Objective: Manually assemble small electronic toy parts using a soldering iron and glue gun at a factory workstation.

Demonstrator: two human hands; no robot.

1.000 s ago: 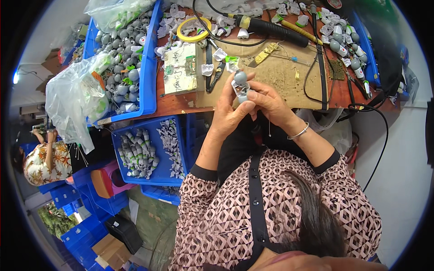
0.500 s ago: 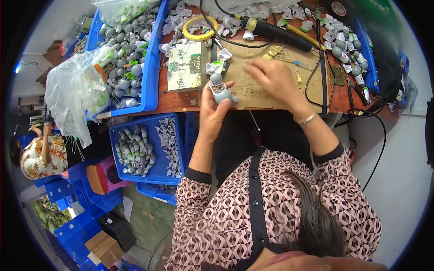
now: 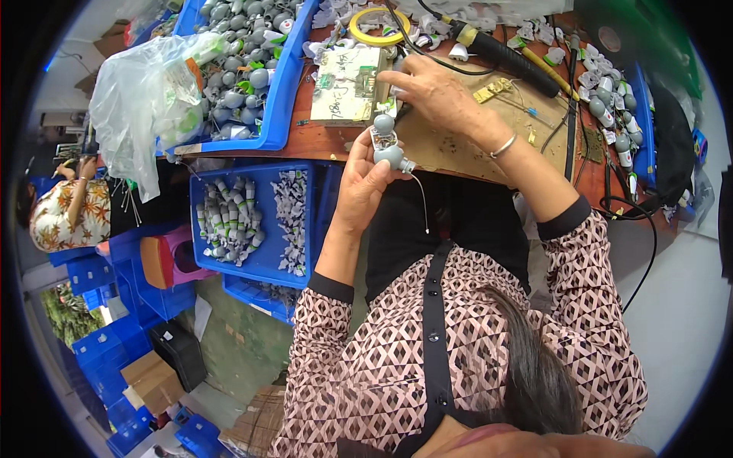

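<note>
The grey two-ball device [image 3: 387,145] sits just in front of the table [image 3: 321,140] edge, in your left hand [image 3: 363,187]. Those fingers are curled closely around it, your thumb pressed on its lower ball, and a thin white cable [image 3: 426,208] hangs from its end. The two balls are joined, but the middle section is uncovered and its inner parts show, so the piece looks only partly assembled; a cover for that section appears to be what is left. Your right hand [image 3: 439,90] reaches just above it, fingers loosely bent beside the white box [image 3: 336,91]; whether they hold anything, you cannot tell from here.

Under your right forearm lies a cardboard mat [image 3: 462,153]. Beyond are a yellow tape ring [image 3: 354,27] and a black-handled tool [image 3: 519,69]. A blue bin [image 3: 292,84] of grey parts stands to your left; below it, a blue tray [image 3: 267,202] carries two piles. Farther left, a co-worker [image 3: 69,214] in a floral shirt is busy near stacked blue crates [image 3: 99,355].
</note>
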